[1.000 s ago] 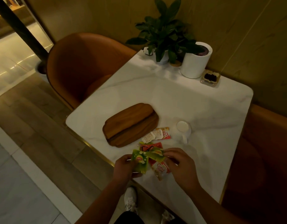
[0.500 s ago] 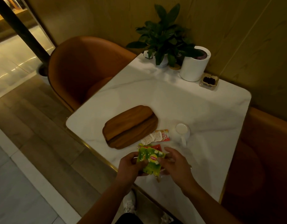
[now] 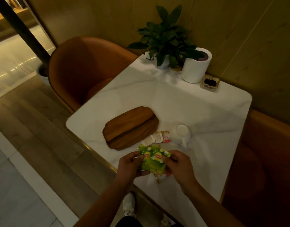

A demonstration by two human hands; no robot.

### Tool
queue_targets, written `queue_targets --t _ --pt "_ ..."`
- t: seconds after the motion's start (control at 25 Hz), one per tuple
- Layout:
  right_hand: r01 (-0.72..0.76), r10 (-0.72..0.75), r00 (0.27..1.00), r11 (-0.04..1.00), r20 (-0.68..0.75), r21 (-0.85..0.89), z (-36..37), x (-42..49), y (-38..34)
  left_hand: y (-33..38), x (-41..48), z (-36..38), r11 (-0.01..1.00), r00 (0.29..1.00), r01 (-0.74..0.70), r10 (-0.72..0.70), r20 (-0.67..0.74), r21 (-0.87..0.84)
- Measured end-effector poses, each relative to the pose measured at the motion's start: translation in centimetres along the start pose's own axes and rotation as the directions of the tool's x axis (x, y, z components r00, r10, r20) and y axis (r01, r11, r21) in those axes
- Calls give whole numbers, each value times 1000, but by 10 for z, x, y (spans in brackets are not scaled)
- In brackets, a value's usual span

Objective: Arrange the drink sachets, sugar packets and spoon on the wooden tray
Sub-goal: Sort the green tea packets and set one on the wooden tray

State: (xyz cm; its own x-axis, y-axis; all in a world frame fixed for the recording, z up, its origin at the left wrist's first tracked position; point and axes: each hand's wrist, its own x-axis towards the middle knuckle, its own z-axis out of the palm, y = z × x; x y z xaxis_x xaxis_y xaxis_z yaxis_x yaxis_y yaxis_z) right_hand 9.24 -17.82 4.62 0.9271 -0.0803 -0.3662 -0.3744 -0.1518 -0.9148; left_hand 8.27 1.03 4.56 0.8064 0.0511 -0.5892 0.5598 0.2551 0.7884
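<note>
Two green tea sachets (image 3: 153, 159) are held overlapped above the table's near edge. My left hand (image 3: 130, 164) grips their left side and my right hand (image 3: 180, 164) pinches their right side. A pale sachet with red print (image 3: 160, 176) pokes out beneath them. The wooden tray (image 3: 131, 127) lies bare just beyond, to the left. White sugar packets (image 3: 148, 141) and a red-and-white sachet (image 3: 164, 136) lie on the table between the tray and my hands. I cannot make out the spoon.
A white cup (image 3: 183, 132) stands right of the sachets. A potted plant (image 3: 165, 41), a white cylindrical bin (image 3: 195, 68) and a small dish (image 3: 210, 83) sit at the far edge. Orange chairs (image 3: 85, 69) flank the white marble table (image 3: 182, 102).
My hands have brought the two green sachets together into one overlapped stack and lifted them slightly off the pile on the table.
</note>
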Motion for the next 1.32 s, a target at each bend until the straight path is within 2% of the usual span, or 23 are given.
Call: queue_targets --t 0.12,0.28,0.56,0.68,0.76,0.84,0.88,0.92,0.96,1.0,1.08,1.2,1.32 --pt "50 -51 999 991 -7 -122 11 2 -3 -2 -2 5 1000 999 4 -3 53 -11" --pt "5 -19 998 976 -59 -217 18 6 -1 -2 -4 9 1000 995 -25 26 93 -6" --pt "-48 48 999 999 2 -14 23 1 5 -6 -5 11 1000 996 -8 8 91 -4" --pt "-39 42 999 996 27 -75 26 2 9 -11 -7 8 1000 998 24 -23 58 -18" --pt "-62 69 992 995 103 -73 29 6 13 -14 -6 1 999 999 32 -32 4 -31" --pt "1 24 987 987 157 -159 32 16 19 -17 -4 -11 996 996 49 -53 -68 -72" --pt "112 -60 983 944 172 -310 32 25 23 -19 -2 -17 993 992 58 -69 -109 -104" --pt "249 -153 963 826 223 -505 33 34 28 -20 0 -25 989 986 65 -84 -144 -135" --pt "380 -221 923 647 314 -661 34 43 33 -21 1 -32 985 981 69 -97 -170 -161" --pt "475 -239 880 480 410 -738 35 49 38 -21 3 -37 981 976 70 -105 -189 -180" --pt "558 -193 830 296 523 -775 36 54 47 -20 7 -46 977 969 70 -114 -217 -202" --pt "591 -160 806 169 569 -789 24 48 60 -15 15 -56 977 965 59 -108 -239 -205" --pt "559 -175 828 171 533 -812 14 47 54 -13 21 -63 977 963 51 -104 -249 -209"
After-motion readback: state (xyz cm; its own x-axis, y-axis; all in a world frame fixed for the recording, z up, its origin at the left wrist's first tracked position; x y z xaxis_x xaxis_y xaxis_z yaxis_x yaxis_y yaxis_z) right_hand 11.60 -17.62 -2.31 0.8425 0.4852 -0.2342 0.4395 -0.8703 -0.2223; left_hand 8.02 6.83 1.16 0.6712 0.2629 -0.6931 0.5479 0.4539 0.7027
